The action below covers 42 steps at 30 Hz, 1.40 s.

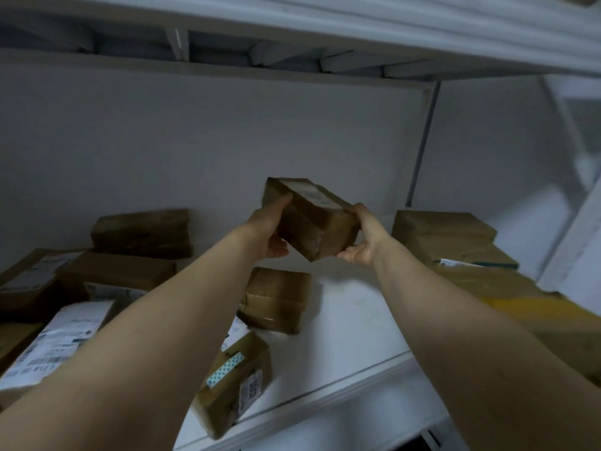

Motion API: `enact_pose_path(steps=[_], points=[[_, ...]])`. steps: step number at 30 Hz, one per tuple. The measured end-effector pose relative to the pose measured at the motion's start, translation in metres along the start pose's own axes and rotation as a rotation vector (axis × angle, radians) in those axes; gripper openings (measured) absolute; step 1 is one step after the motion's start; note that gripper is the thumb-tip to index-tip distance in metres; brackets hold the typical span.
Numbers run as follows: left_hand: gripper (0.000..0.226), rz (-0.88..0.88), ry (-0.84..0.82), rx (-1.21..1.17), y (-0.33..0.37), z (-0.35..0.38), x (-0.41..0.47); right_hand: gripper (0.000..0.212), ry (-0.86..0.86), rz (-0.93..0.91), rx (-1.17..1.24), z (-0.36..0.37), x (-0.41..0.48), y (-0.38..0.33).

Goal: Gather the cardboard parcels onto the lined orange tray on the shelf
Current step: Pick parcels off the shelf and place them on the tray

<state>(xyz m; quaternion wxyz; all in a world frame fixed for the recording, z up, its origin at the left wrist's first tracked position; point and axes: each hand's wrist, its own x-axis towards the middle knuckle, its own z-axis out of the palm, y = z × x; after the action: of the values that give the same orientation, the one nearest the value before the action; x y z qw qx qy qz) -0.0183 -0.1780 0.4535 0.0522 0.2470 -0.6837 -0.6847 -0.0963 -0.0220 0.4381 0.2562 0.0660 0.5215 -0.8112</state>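
A taped cardboard parcel [312, 219] hangs tilted in the air above the white shelf [354, 323]. My left hand [271, 229] grips its left side and my right hand [361, 237] grips its right end. Below it another small parcel [276, 299] lies flat on the shelf. A labelled parcel [234, 380] lies at the shelf's front edge under my left forearm. At the right, the orange tray [533, 307] shows a yellow-orange strip, with cardboard lining and parcels [445, 239] stacked on it.
Several more parcels [140, 234] and a white-labelled package [61, 340] crowd the left of the shelf. The upper shelf [325, 24] hangs close overhead. A metal upright [422, 141] stands at the back right. A bare white patch of shelf lies between my arms.
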Motion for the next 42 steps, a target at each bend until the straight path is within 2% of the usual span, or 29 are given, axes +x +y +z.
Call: enact_pose_path(steps=[3, 6, 8, 11, 14, 17, 18, 22, 25, 28, 30, 31, 34, 37, 42], points=[[0.080, -0.042, -0.120, 0.049, 0.007, 0.026, -0.007, 0.015, -0.009, -0.047, -0.062, -0.011, -0.009, -0.012], [0.056, 0.006, -0.140, 0.034, 0.014, 0.048, -0.010, 0.018, -0.004, -0.070, -0.122, -0.020, -0.015, -0.026], [0.039, 0.031, -0.170, -0.016, 0.020, 0.065, -0.012, 0.027, 0.037, -0.086, -0.191, -0.034, -0.021, -0.040], [0.029, 0.071, -0.213, 0.019, 0.026, 0.093, -0.013, 0.041, 0.129, -0.100, -0.321, -0.062, -0.037, -0.060], [0.031, 0.133, -0.241, 0.112, 0.033, 0.131, -0.018, 0.030, 0.281, -0.229, -0.330, -0.094, -0.057, -0.082], [0.029, 0.210, -0.264, 0.232, 0.039, 0.177, -0.028, 0.057, 0.444, -0.345, -0.370, -0.130, -0.075, -0.103], [0.028, 0.241, -0.269, 0.264, 0.040, 0.192, -0.031, 0.060, 0.487, -0.377, -0.377, -0.145, -0.079, -0.109], [0.041, 0.318, -0.263, 0.482, 0.036, 0.246, -0.037, 0.042, 0.577, -0.466, -0.338, -0.203, -0.094, -0.129], [0.044, 0.351, -0.266, 0.686, 0.032, 0.281, -0.039, 0.061, 0.654, -0.512, -0.378, -0.244, -0.092, -0.142], [0.041, 0.325, -0.382, 0.810, 0.032, 0.310, -0.049, 0.083, 0.738, -0.515, -0.463, -0.279, -0.085, -0.150], [0.065, 0.305, -0.403, 0.882, 0.032, 0.326, -0.050, 0.088, 0.771, -0.497, -0.519, -0.301, -0.080, -0.152], [0.068, 0.305, -0.403, 0.915, 0.032, 0.334, -0.048, 0.087, 0.783, -0.481, -0.556, -0.311, -0.078, -0.152], [0.058, 0.313, -0.358, 1.068, 0.029, 0.352, -0.041, 0.084, 0.800, -0.420, -0.754, -0.334, -0.073, -0.146], [0.047, 0.318, -0.329, 1.262, 0.025, 0.366, -0.027, 0.090, 0.762, -0.379, -0.915, -0.353, -0.062, -0.137], [0.056, 0.225, -0.379, 1.420, 0.024, 0.376, -0.003, 0.094, 0.691, -0.351, -0.979, -0.366, -0.037, -0.127]])
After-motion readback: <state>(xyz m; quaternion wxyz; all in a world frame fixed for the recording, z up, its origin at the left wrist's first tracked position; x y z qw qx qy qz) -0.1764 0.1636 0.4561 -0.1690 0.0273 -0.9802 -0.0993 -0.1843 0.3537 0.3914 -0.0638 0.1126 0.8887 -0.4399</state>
